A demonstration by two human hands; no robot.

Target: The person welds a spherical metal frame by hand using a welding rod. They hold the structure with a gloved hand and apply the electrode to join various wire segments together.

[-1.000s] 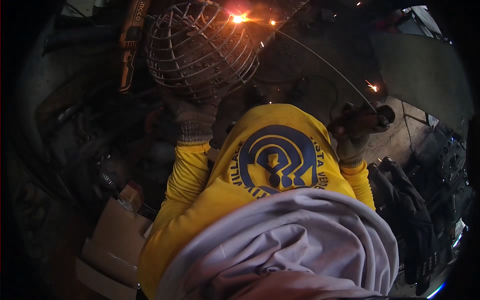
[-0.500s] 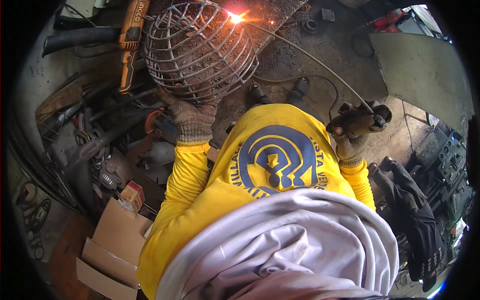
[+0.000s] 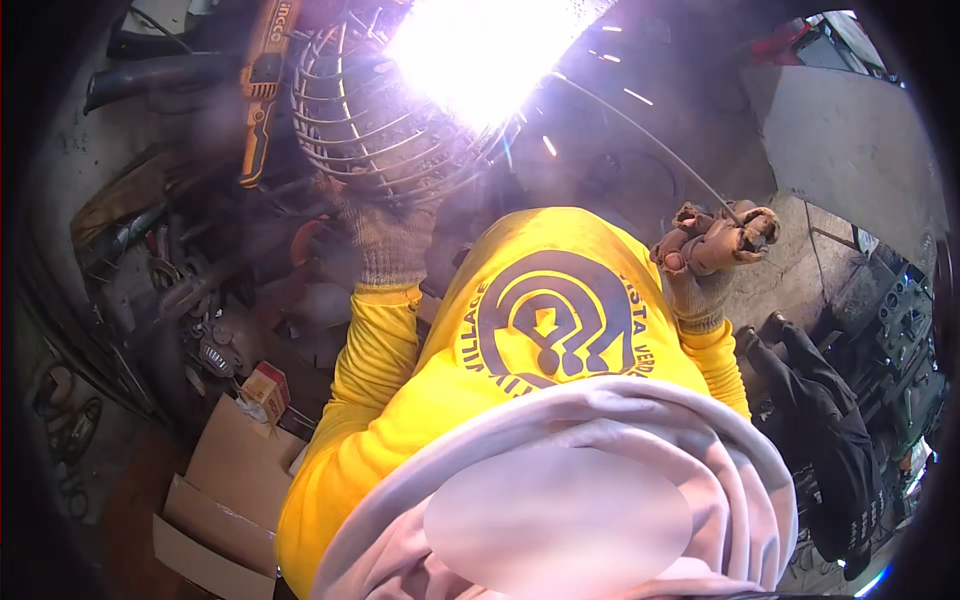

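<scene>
My left hand (image 3: pixel 393 238), in a brown knitted glove, grips the near rim of a round cage of bent metal rods (image 3: pixel 352 140). Its fingertips are partly hidden behind the bars. My right hand (image 3: pixel 700 297), gloved too, is closed around a worn, brownish electrode holder (image 3: pixel 722 243). From this holder a thin welding rod (image 3: pixel 652 137) slants up and left toward the cage's far right side. There a white welding arc (image 3: pixel 490 55) glares, hiding the rod's tip and that part of the cage. Sparks fly off to its right.
An orange and black power tool (image 3: pixel 262 95) lies left of the cage. Scrap metal and an open cardboard box (image 3: pixel 235 460) are at the left. A grey sheet panel (image 3: pixel 850 140) stands at the right, above another person in dark clothes (image 3: pixel 830 440).
The small orange glow at the rod's tip has grown into a wide white glare with flying sparks, and the surroundings look darker. Both hands have stayed nearly in place.
</scene>
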